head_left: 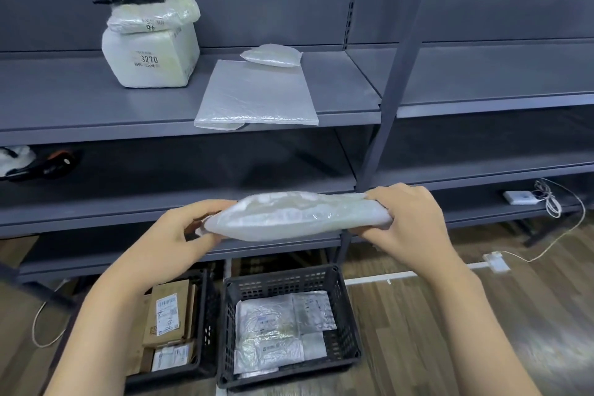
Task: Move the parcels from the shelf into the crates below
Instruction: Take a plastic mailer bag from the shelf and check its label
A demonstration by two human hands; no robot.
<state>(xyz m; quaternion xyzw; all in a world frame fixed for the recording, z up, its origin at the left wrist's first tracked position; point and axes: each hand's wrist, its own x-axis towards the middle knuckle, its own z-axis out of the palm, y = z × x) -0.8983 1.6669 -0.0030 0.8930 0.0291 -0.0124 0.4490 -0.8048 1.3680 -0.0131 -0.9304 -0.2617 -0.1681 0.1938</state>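
I hold a white plastic-wrapped parcel (295,215) level in the air in front of the lower shelves. My left hand (180,235) grips its left end and my right hand (408,219) grips its right end. Directly below stands a black crate (345,331) with several white mailers in it. A second black crate (205,325) to its left holds brown cardboard boxes. On the grey shelf (80,106) above lie a flat white mailer (257,93), a small white pouch (273,55) behind it, and a bulky white parcel (151,58) marked 3270 with smaller bags stacked on top.
A grey upright post (395,80) slants down just right of the parcels. A black and orange object (54,164) sits at the left of the middle shelf. A white device with cables (520,198) lies on the right lower shelf. A cord and power strip (495,262) run across the wooden floor.
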